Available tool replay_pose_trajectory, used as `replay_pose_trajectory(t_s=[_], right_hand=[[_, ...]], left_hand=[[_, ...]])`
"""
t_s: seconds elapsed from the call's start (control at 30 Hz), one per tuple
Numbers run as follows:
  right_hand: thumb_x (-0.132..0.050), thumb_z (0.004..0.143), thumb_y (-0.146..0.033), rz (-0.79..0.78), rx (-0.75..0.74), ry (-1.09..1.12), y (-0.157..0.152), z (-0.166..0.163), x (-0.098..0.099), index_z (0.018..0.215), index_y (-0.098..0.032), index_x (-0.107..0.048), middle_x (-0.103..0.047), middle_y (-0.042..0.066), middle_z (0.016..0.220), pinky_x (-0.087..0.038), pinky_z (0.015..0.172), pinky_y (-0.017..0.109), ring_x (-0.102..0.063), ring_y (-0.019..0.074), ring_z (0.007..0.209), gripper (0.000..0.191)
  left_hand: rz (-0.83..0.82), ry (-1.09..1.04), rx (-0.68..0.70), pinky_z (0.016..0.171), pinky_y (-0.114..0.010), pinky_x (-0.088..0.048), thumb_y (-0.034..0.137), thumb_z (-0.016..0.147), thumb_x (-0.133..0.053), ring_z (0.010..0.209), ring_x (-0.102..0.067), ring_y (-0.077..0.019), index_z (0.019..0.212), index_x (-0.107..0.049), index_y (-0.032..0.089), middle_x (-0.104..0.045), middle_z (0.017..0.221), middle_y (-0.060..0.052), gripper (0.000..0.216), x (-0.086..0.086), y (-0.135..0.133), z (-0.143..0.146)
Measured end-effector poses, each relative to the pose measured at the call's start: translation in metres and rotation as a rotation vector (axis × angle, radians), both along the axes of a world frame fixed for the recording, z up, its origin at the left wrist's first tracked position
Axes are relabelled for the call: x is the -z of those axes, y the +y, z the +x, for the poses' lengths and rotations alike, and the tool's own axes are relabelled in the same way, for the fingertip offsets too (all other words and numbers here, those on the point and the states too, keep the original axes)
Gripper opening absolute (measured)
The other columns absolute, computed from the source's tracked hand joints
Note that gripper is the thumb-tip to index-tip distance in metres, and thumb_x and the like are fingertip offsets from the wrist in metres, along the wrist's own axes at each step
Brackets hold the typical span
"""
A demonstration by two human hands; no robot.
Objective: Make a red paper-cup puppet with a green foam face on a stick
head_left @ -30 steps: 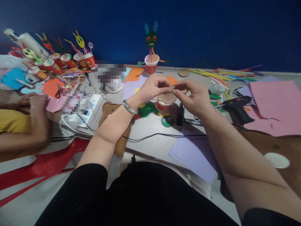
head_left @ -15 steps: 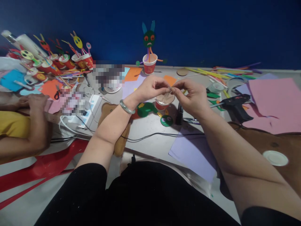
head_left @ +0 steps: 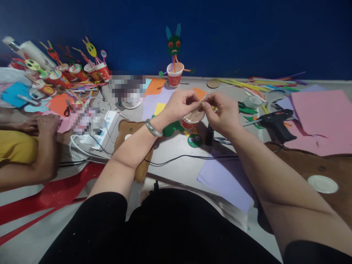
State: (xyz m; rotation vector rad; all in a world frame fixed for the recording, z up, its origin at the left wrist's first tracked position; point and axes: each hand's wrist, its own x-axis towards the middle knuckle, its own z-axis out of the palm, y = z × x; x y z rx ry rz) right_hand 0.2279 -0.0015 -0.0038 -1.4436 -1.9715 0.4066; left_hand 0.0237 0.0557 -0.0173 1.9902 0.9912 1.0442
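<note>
My left hand [head_left: 180, 104] and my right hand [head_left: 221, 110] meet above the table, fingertips pinched together on a thin pale strip [head_left: 202, 99] that pokes up between them. Both hands are closed on it. Just beneath them stands a small red paper cup [head_left: 192, 119] with a pale inside. Beside the cup lie a green cut-out shape [head_left: 172, 128] and a round green paper face [head_left: 195, 140]. A grey-green bangle sits on my left wrist.
A black glue gun [head_left: 276, 123] lies at the right by pink paper [head_left: 321, 117]. A finished cup figure [head_left: 175, 71] stands at the back wall; several more [head_left: 68, 69] at far left. A white power strip [head_left: 106, 128], cables, lilac paper [head_left: 225, 179]. Another person's arms [head_left: 38, 139] rest at left.
My hands stay joined over the cup and have shifted only slightly; the pale strip now sticks up a little more between the fingertips. The view has drifted a bit.
</note>
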Motion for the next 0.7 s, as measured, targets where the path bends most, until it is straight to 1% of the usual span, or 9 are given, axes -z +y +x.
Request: replay_pose_trajectory(t_s=[0.1,0.27,0.37,0.47,0.6,0.7], right_hand=[[-0.056,0.116,-0.048,0.005,0.01,0.014,0.002,0.0,0.004,0.131,-0.026,-0.083,-0.09,0.015,0.113,-0.067,0.096,0.052,-0.084,0.0374,0.102,0.037],[-0.063,0.113,-0.048,0.041,0.001,0.084,0.003,0.001,0.008,0.113,-0.027,-0.082,-0.09,0.013,0.107,-0.067,0.093,0.051,-0.085,0.0359,0.097,0.028],[-0.067,0.111,-0.049,0.075,-0.006,0.115,0.003,0.002,0.01,0.106,-0.028,-0.079,-0.089,0.012,0.104,-0.067,0.091,0.049,-0.084,0.0339,0.094,0.025],[-0.069,0.11,-0.05,0.112,-0.007,0.111,0.004,0.002,0.013,0.104,-0.029,-0.078,-0.088,0.011,0.101,-0.066,0.09,0.048,-0.083,0.0332,0.094,0.024],[-0.069,0.109,-0.049,0.137,-0.028,0.106,0.007,0.002,0.018,0.102,-0.029,-0.078,-0.088,0.011,0.101,-0.067,0.092,0.049,-0.082,0.0329,0.093,0.023],[-0.067,0.111,-0.05,0.126,-0.027,0.088,0.006,0.001,0.014,0.101,-0.03,-0.078,-0.088,0.01,0.104,-0.067,0.097,0.051,-0.082,0.0329,0.093,0.025]], left_hand=[[-0.025,0.021,-0.003,0.074,-0.032,-0.059,0.058,0.1,-0.095,0.08,-0.075,-0.019,0.087,-0.075,0.019,-0.077,0.079,-0.003,0.046,-0.001,0.001,0.0],[-0.052,0.021,0.091,0.072,-0.033,-0.059,0.063,0.097,-0.098,0.081,-0.076,-0.0209,0.088,-0.076,0.018,-0.076,0.079,-0.005,0.05,-0.005,0.007,-0.008],[-0.037,0.027,0.122,0.071,-0.034,-0.059,0.061,0.098,-0.097,0.079,-0.076,-0.0212,0.088,-0.077,0.018,-0.075,0.078,-0.005,0.048,-0.005,0.01,-0.014],[0.005,0.038,0.098,0.072,-0.033,-0.059,0.053,0.101,-0.095,0.079,-0.075,-0.0201,0.088,-0.078,0.018,-0.075,0.078,-0.004,0.042,-0.004,0.008,-0.014],[0.058,0.048,0.042,0.072,-0.031,-0.058,0.041,0.102,-0.09,0.077,-0.073,-0.0178,0.085,-0.076,0.019,-0.074,0.077,-0.001,0.031,-0.002,0.002,-0.005],[0.067,0.054,0.019,0.071,-0.031,-0.056,0.038,0.103,-0.086,0.075,-0.071,-0.0169,0.083,-0.074,0.02,-0.073,0.075,0.0,0.03,-0.002,0.0,0.0]])
